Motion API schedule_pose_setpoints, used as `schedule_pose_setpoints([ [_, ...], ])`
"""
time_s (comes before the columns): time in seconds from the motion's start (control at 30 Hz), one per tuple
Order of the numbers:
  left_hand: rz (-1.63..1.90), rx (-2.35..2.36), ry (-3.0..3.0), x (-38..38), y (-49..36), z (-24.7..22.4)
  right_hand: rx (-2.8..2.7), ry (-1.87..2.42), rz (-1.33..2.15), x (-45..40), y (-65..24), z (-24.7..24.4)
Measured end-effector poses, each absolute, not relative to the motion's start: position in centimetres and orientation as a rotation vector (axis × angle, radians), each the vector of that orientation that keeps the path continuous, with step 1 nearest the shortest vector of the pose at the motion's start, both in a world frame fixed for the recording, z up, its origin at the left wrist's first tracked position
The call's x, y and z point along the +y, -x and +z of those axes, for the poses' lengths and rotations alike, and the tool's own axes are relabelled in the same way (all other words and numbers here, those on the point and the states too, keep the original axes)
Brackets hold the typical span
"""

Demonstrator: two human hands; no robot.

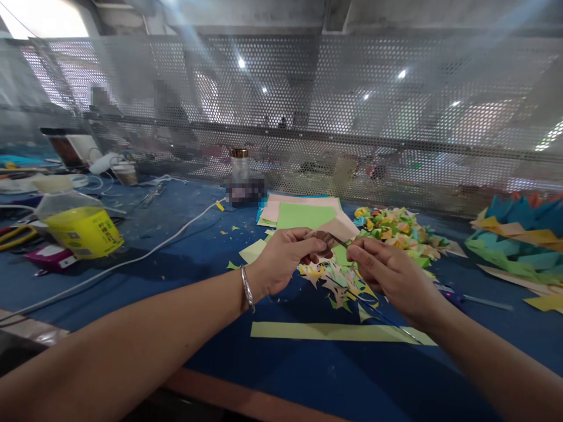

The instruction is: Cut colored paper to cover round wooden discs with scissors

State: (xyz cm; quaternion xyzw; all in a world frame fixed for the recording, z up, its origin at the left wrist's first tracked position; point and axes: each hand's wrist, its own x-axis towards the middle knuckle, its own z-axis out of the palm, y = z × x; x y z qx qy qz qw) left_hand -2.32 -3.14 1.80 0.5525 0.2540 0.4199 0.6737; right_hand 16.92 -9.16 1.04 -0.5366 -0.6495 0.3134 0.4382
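Observation:
My left hand [292, 258], with a silver bangle on its wrist, pinches a pale pink paper piece [338, 227] above the table's middle. Close beside it on the right, my right hand [387, 272] is closed on a thin dark tool [336, 240], whose tip meets the paper. The tool's exact kind cannot be made out. Below both hands lie small paper scraps [347, 281] in yellow, pink and green. A long pale yellow strip [325, 331] lies nearer the front edge. Behind the hands are stacked green [303, 215] and pink sheets.
Small folded paper pieces [396, 228] are heaped right of the stack. Layered coloured paper [519, 234] stands far right, near a screwdriver-like tool [484, 302]. A yellow-labelled bottle [79, 225], a white cable [171, 237] and a jar [240, 167] are left. Perforated metal panel [281, 105] behind.

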Motion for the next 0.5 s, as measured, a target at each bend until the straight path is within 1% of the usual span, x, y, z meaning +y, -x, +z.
schedule_pose_setpoints([
  [0.3, 0.914, 0.575, -1.245, -3.19, 2.33, 1.96, -1.623, 1.314, 0.817, -9.20, -16.86, 0.99],
  [0.5, 0.868, 0.667, -1.277, -3.20, 2.35, 2.15, -1.635, 1.332, 0.812, -9.23, -16.96, 0.93],
])
